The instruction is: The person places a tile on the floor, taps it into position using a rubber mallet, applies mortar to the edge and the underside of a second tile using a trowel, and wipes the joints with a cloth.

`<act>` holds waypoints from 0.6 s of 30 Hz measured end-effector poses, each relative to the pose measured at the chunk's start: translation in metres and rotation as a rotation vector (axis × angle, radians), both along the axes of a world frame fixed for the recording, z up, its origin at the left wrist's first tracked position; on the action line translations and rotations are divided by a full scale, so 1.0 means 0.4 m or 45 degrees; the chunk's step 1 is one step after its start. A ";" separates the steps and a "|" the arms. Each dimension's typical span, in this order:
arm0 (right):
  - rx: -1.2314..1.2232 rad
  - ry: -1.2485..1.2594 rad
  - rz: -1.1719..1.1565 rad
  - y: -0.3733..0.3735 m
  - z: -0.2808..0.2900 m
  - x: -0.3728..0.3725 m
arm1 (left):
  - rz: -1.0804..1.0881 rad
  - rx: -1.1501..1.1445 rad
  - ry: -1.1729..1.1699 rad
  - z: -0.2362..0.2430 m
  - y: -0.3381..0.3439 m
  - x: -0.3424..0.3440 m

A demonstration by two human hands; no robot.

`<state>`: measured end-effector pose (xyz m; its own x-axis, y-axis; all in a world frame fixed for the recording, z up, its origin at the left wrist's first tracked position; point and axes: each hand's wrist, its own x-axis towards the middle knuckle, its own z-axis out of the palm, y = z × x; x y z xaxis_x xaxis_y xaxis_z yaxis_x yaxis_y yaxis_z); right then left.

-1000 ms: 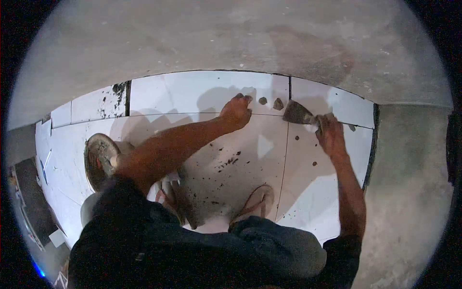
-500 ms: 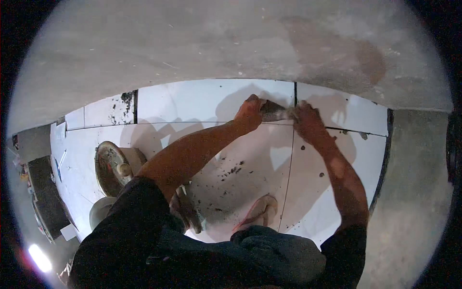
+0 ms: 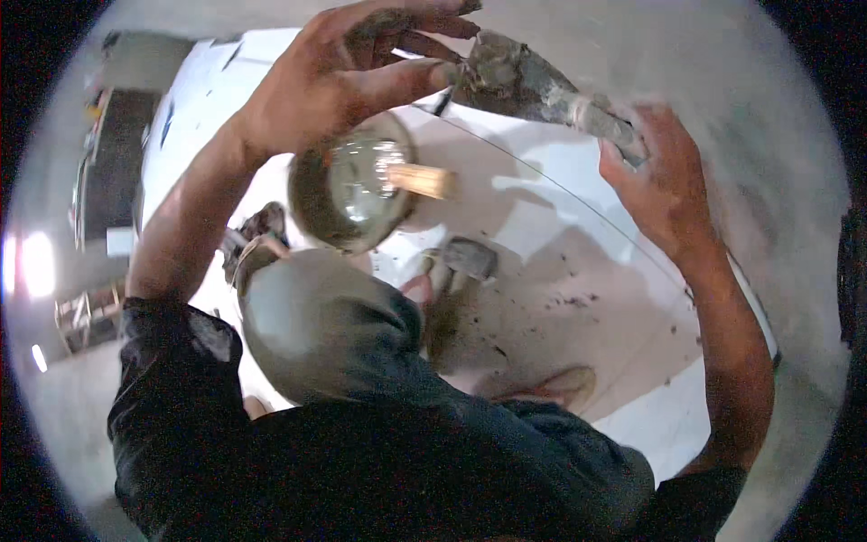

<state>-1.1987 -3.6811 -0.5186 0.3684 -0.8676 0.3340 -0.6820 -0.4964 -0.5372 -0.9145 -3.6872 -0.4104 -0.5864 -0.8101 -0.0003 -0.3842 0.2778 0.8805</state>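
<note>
My right hand (image 3: 664,176) is closed around the handle of a trowel (image 3: 542,88). Dark grey paste clings to the far end of its blade, which points left. My left hand (image 3: 339,77) is raised at that end, its smeared fingers stretched out and apart. The thumb tip meets the blade's edge or lies just in front of it; I cannot tell which. Below my left hand stands a round bucket (image 3: 302,194) holding shiny liquid, and a wooden handle (image 3: 423,181) sticks out of it.
White floor tiles (image 3: 551,194) with dark joints and crumbs lie beneath my arms. A mallet-like tool with a grey block head (image 3: 471,258) rests near my knee. One sandalled foot (image 3: 573,387) is on the tiles. Bare concrete (image 3: 786,226) borders them on the right.
Both hands have risen from the tile joint by the wall, bringing the trowel up. My left hand has moved left and spread its fingers. The view has swung left, toward the bucket.
</note>
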 end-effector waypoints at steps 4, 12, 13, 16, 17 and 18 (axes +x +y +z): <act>-0.008 -0.051 0.270 -0.012 0.079 0.233 | 0.397 -0.115 0.182 0.019 0.121 0.265; -0.570 0.307 0.641 -0.043 -0.071 0.551 | 1.270 0.265 0.131 -0.243 0.366 0.535; -0.598 0.509 0.663 -0.053 -0.074 0.570 | 1.280 0.355 0.128 -0.276 0.373 0.551; -0.695 0.732 0.720 -0.078 -0.068 0.599 | 1.106 0.296 -0.033 -0.338 0.362 0.547; -0.766 0.729 0.748 -0.084 -0.063 0.601 | 1.113 0.301 -0.024 -0.353 0.357 0.551; -0.669 0.838 0.781 -0.091 -0.079 0.597 | 1.068 0.286 -0.088 -0.367 0.350 0.556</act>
<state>-0.9601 -3.7176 -0.5504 0.9432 -0.2735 0.1885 -0.3135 -0.9204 0.2337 -0.6919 -3.5470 -0.5572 0.2110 -0.9512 -0.2252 -0.4389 -0.2981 0.8477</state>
